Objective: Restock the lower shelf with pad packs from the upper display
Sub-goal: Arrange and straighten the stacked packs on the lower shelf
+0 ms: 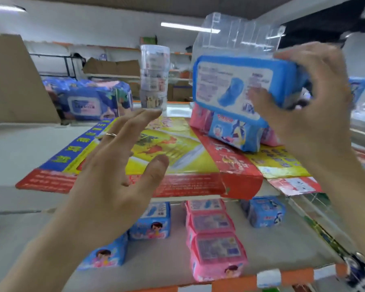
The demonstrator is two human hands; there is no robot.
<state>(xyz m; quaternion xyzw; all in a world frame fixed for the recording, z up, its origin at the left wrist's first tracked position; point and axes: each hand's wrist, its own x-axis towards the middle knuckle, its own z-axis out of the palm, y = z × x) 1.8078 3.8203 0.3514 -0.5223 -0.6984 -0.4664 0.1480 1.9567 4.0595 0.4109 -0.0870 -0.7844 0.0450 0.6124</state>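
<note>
A blue pad pack [238,85] is being held up by the right hand [310,106] above the upper display [177,157], with the thumb curled against its printed face and the other fingers wrapped round its right end. The left hand [116,165] is being held out flat over the flattened cardboard lining the display, fingers straight and spread, nothing being touched or carried. Directly beneath the raised pack, a small pile of packs [234,131], blue ones and pink ones, is being left on the display.

The grip is being taken at one end only, so the far end is hanging unsupported. A soft plastic wrapper of this kind is likely to be slippery, and the pack may be twisted out of the fingers while it is being carried down. A drop from here would probably land it on the pile below and scatter it, or send it past the front edge.

The lower shelf [169,256] is being partly hidden by the overhanging cardboard, so the pack may be caught on that edge while being lowered. A pink row [213,239] and several blue packs [150,224] are already being stored there, with gaps between them; a careless placement may be knocking the upright ones over. The free hand is being kept well placed to steady the pack.
</note>
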